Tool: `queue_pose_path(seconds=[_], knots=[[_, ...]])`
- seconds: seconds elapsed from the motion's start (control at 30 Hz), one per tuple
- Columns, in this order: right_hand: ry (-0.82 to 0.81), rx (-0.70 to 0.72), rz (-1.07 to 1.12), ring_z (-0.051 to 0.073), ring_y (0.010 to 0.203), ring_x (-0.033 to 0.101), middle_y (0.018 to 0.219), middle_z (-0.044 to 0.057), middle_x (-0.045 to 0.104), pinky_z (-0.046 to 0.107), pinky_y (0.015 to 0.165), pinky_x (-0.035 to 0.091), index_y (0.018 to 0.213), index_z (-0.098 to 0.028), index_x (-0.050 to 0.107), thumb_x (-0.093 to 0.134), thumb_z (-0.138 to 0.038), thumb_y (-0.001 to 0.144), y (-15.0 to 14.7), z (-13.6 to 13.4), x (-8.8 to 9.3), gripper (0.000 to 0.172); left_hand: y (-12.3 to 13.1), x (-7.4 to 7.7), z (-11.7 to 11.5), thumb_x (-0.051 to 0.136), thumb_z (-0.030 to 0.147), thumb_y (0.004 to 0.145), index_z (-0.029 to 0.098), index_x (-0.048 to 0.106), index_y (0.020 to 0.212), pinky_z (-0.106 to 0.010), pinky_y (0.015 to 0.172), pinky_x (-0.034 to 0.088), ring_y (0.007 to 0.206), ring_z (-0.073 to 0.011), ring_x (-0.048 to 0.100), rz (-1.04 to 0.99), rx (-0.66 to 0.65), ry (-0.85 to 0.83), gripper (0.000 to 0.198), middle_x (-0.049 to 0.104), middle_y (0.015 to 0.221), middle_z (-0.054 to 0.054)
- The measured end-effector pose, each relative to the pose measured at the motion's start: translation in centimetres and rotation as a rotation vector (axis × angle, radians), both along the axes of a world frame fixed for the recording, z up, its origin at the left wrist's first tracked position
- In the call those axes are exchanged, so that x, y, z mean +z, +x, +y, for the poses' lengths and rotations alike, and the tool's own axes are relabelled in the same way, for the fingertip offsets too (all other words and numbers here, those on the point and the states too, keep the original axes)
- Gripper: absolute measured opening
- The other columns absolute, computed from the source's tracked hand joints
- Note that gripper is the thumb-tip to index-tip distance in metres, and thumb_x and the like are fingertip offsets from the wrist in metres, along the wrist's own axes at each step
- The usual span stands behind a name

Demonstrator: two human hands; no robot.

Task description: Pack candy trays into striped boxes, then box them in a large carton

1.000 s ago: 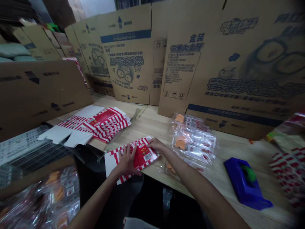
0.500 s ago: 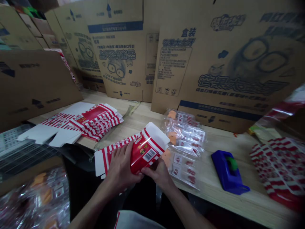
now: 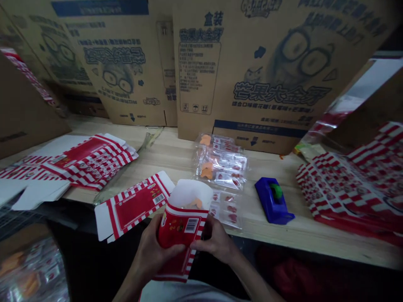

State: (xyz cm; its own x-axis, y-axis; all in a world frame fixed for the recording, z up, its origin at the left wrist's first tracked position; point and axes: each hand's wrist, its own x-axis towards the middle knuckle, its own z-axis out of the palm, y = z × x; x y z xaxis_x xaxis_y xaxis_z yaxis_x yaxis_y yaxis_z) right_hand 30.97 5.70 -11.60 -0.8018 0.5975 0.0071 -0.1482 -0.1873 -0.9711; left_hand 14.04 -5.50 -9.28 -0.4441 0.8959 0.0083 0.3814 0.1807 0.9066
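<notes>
A red carton (image 3: pixel 179 228) with white-striped edges is held upright in front of me, its white top flap standing up. Something orange shows inside its mouth. My left hand (image 3: pixel 153 247) wraps round its left side, thumb across the front. At the right edge my right hand (image 3: pixel 217 241) grips it, the thumb in front and the other fingers partly hidden behind. Just left of it, a flattened red carton (image 3: pixel 138 205) lies over the table's front edge. Beyond my right hand lie clear plastic packs (image 3: pixel 220 170) of orange and red pieces.
A blue tape dispenser (image 3: pixel 272 203) with a green core sits on the table (image 3: pixel 252 237) at right. Striped cartons (image 3: pixel 343 184) are grouped farther right, with flattened cartons (image 3: pixel 91 157) stacked at left. Cardboard boxes (image 3: pixel 245 75) wall the back. More packs (image 3: pixel 34 268) fill a lower-left container.
The carton has been turned more upright and its mouth now faces me, showing the orange content. Both hands keep hold of it. The view has shifted to the right.
</notes>
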Motion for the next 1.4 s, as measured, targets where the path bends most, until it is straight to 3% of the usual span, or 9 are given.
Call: queue_pose_path(seconds=[0.2, 0.4, 0.47, 0.57, 0.73, 0.83, 1.07, 1.2, 1.4], knots=[[0.011, 0.171, -0.043, 0.023, 0.097, 0.063, 0.102, 0.003, 0.068, 0.036, 0.085, 0.051, 0.115, -0.021, 0.061, 0.086, -0.039, 0.059, -1.6, -0.4, 1.1, 0.064, -2.0, -1.0, -2.1, 0.086, 0.043, 0.048, 0.016, 0.060, 0.098, -0.038, 0.063, 0.061, 0.075, -0.0298, 0.072, -0.101, 0.236, -0.075, 0.063, 0.075, 0.085, -0.007], [-0.060, 0.346, 0.020, 0.021, 0.093, 0.061, 0.097, 0.001, 0.066, 0.033, 0.083, 0.051, 0.114, -0.020, 0.061, 0.091, -0.039, 0.049, -3.2, -1.2, 1.0, 0.075, -4.2, -1.6, -3.9, 0.086, 0.042, 0.049, 0.015, 0.060, 0.093, -0.036, 0.056, 0.061, 0.068, -0.0297, 0.072, -0.289, 0.273, -0.143, 0.058, 0.076, 0.079, -0.007], [-0.050, 0.317, 0.045, 0.021, 0.094, 0.061, 0.099, 0.001, 0.067, 0.033, 0.085, 0.051, 0.116, -0.020, 0.061, 0.089, -0.039, 0.052, -3.4, -1.1, 0.7, 0.072, -4.1, -1.5, -3.8, 0.088, 0.041, 0.047, 0.015, 0.062, 0.088, -0.034, 0.054, 0.060, 0.065, -0.0292, 0.071, -0.390, 0.282, -0.141, 0.054, 0.076, 0.075, -0.006], [0.004, 0.226, 0.029, 0.021, 0.094, 0.062, 0.100, 0.002, 0.068, 0.033, 0.085, 0.051, 0.108, -0.019, 0.066, 0.083, -0.041, 0.064, -3.3, -0.5, 0.3, 0.052, -3.6, -1.3, -3.4, 0.088, 0.040, 0.047, 0.016, 0.066, 0.081, -0.034, 0.052, 0.059, 0.059, -0.0273, 0.070, -0.592, 0.326, -0.129, 0.048, 0.075, 0.070, -0.004], [0.100, 0.104, -0.051, 0.023, 0.093, 0.065, 0.093, 0.001, 0.071, 0.034, 0.085, 0.051, 0.094, -0.020, 0.072, 0.077, -0.045, 0.071, -2.9, 1.0, -0.1, 0.035, -2.7, -1.3, -2.5, 0.082, 0.043, 0.061, 0.015, 0.070, 0.078, -0.027, 0.044, 0.051, 0.048, -0.0199, 0.065, -0.797, 0.362, -0.056, 0.035, 0.073, 0.065, -0.002], [0.091, -0.005, -0.086, 0.021, 0.083, 0.066, 0.083, 0.001, 0.071, 0.031, 0.078, 0.052, 0.083, -0.019, 0.072, 0.075, -0.048, 0.072, -2.8, 1.5, -0.5, 0.031, -2.3, -1.2, -2.0, 0.080, 0.047, 0.064, 0.015, 0.071, 0.082, -0.023, 0.038, 0.045, 0.044, -0.0179, 0.062, -0.823, 0.351, -0.082, 0.038, 0.072, 0.062, -0.002], [0.123, -0.159, -0.131, 0.012, 0.059, 0.053, 0.063, -0.003, 0.060, 0.023, 0.057, 0.042, 0.062, -0.017, 0.065, 0.070, -0.046, 0.077, -3.1, 1.2, -1.7, 0.033, -1.7, -2.1, -2.3, 0.078, 0.044, 0.069, 0.015, 0.069, 0.086, -0.021, 0.044, 0.048, 0.045, -0.0130, 0.060, -0.794, 0.267, -0.064, 0.035, 0.070, 0.061, 0.000], [0.112, -0.240, -0.096, 0.010, 0.056, 0.048, 0.061, -0.003, 0.057, 0.022, 0.055, 0.039, 0.061, -0.016, 0.062, 0.068, -0.043, 0.078, -3.7, 1.4, -1.8, 0.033, -1.6, -3.3, -2.9, 0.081, 0.043, 0.063, 0.014, 0.069, 0.085, -0.028, 0.052, 0.055, 0.052, -0.0186, 0.066, -0.773, 0.227, -0.121, 0.038, 0.073, 0.069, -0.003], [0.028, -0.310, -0.018, 0.013, 0.060, 0.052, 0.063, -0.002, 0.058, 0.023, 0.055, 0.043, 0.066, -0.016, 0.062, 0.070, -0.047, 0.076, -4.6, 3.8, -1.0, 0.034, -0.2, -2.5, -2.4, 0.082, 0.044, 0.062, 0.015, 0.071, 0.084, -0.032, 0.057, 0.059, 0.063, -0.0247, 0.071, -0.707, 0.213, -0.130, 0.037, 0.075, 0.074, -0.005]])
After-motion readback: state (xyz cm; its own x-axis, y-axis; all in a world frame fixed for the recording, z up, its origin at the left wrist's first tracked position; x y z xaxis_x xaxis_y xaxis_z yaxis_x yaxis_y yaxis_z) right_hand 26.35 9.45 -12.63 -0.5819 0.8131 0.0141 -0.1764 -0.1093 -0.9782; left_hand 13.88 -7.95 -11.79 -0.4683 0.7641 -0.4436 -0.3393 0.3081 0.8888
